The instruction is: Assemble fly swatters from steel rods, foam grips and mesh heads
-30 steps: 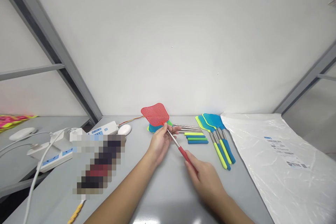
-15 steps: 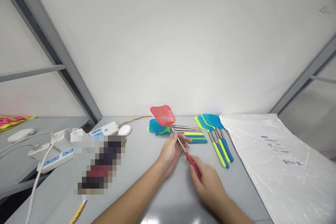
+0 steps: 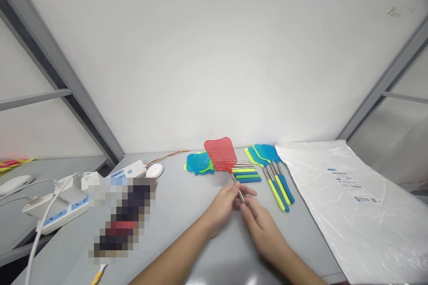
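A red fly swatter (image 3: 220,153) is raised over the table, its mesh head tilted toward the wall. My left hand (image 3: 225,207) pinches its metal shaft between thumb and fingers. Closed lower down, my right hand (image 3: 262,225) wraps the handle end and hides the red grip. Behind the swatter lie blue and green swatter heads (image 3: 197,162), along with loose metal rods with coloured grips (image 3: 248,177), partly covered by the red head. To the right, several blue and yellow-green fly swatters (image 3: 276,173) lie side by side, handles toward me.
A white plastic mailer bag (image 3: 334,213) covers the right of the grey table (image 3: 177,213). On the left are a power strip (image 3: 63,216) with plugs and cables, a round white device (image 3: 154,170) and a blurred-out object (image 3: 125,220). A white wall (image 3: 200,53) rises behind.
The swatter's head has moved right and appears larger. My right hand has slid up the handle toward my left hand, covering the red grip. The whole view has shifted slightly.
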Demonstrator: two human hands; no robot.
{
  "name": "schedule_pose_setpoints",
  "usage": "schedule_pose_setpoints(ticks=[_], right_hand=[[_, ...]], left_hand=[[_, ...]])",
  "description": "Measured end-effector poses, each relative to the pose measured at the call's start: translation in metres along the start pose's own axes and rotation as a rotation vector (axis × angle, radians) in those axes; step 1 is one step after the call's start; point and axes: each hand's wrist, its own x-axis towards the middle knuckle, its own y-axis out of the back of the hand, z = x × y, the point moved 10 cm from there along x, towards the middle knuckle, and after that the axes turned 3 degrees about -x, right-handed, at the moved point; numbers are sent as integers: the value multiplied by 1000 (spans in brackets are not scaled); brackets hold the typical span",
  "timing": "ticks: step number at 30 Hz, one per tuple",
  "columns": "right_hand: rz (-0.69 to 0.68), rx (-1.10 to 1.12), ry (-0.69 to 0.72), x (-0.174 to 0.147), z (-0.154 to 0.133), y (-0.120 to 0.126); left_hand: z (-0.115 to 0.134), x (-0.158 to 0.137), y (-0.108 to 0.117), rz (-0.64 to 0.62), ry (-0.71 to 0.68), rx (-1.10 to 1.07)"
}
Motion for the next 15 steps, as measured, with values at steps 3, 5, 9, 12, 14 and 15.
schedule_pose_setpoints(ticks=[3, 5, 9, 12, 14, 15], right_hand=[[-13, 114, -86, 1, 8, -4], [-44, 188, -134, 1, 12, -7], [-65, 244, -143, 4, 11, -7], [-49, 213, -113, 7, 8, -4], [-52, 192, -104, 9, 7, -3], [-58, 185, -102, 9, 6, -4]], left_hand=[[-8, -1, -10, -54, 28, -13], [-10, 0, -11, -49, 33, -50], [-13, 3, -1, 43, 23, -128], [-13, 2, 2, 89, -8, -201], [-12, 2, 1, 97, -17, -223], [-11, 2, 2, 103, -25, -233]])
